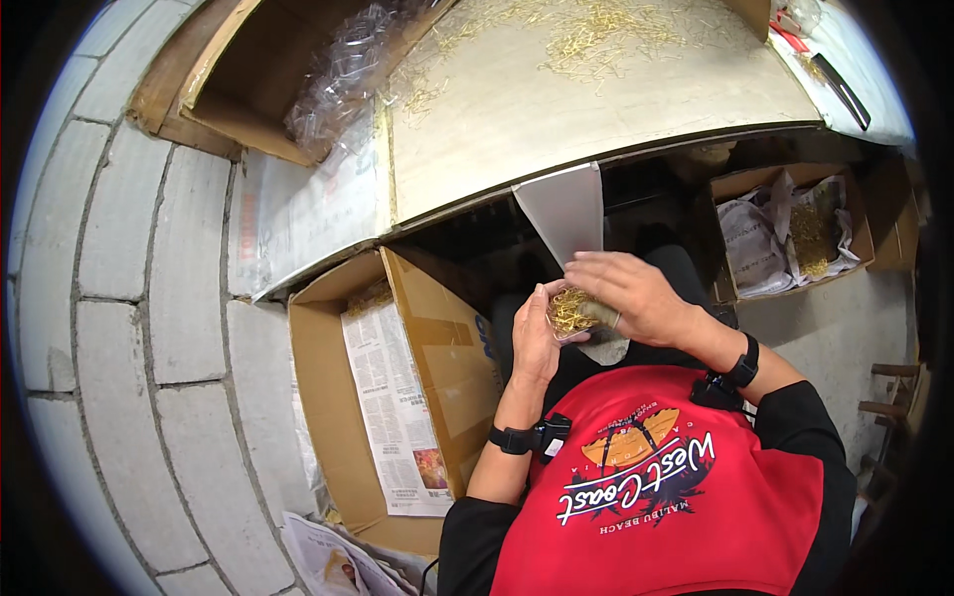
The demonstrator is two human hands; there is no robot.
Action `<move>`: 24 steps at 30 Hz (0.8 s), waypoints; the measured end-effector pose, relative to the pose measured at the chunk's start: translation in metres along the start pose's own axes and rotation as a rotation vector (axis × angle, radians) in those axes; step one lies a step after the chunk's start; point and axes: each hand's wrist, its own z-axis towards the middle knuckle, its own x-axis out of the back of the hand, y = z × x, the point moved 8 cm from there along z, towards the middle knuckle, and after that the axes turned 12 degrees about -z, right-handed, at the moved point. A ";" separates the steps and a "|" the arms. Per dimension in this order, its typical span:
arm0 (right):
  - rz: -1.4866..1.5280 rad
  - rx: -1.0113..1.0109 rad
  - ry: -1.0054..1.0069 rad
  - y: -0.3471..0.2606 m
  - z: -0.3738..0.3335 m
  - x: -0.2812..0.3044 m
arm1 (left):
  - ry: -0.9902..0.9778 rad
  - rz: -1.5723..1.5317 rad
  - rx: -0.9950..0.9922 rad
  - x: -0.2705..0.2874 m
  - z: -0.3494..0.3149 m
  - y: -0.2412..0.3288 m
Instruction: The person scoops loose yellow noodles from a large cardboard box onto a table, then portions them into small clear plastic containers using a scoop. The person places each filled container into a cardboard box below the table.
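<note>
My left hand [538,336] is closed around a small clear plastic box [574,339], held over my lap. Thin golden stick-like pieces [568,311] fill the box; I cannot make out their exact kind. Over its far right side reaches my right hand [636,289], fingers stretched out and lying close together. A greyish-green wrap [602,315] covers what seems to be its thumb, right beside the pieces. The box's right edge is partly hidden by this hand. Just beyond my hands a white panel [566,214] slopes down from the table edge.
Loose golden pieces [606,40] are strewn over the pale tabletop [497,129]. At the far left, a carton [234,84] holds clear plastic boxes [343,84]. A newspaper-lined carton [462,348] stands left of me, another carton [730,189] to the right. Black-handled scissors or blade [843,94] lie far right.
</note>
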 end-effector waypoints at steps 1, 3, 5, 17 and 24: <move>0.020 0.028 -0.136 -0.004 -0.004 -0.014 | -0.002 -0.011 -0.008 0.002 0.001 0.000; -0.045 0.101 -0.172 -0.012 -0.008 -0.022 | -0.017 -0.052 -0.026 0.005 0.002 0.001; -0.058 0.110 -0.190 -0.012 -0.010 -0.024 | -0.045 -0.112 -0.043 0.004 0.004 0.002; 0.197 -0.146 0.116 0.022 0.004 0.010 | -0.159 -0.219 -0.042 -0.004 -0.003 0.026; 0.366 -0.307 0.124 0.039 0.010 0.005 | 0.090 -0.052 -0.122 0.011 -0.004 0.051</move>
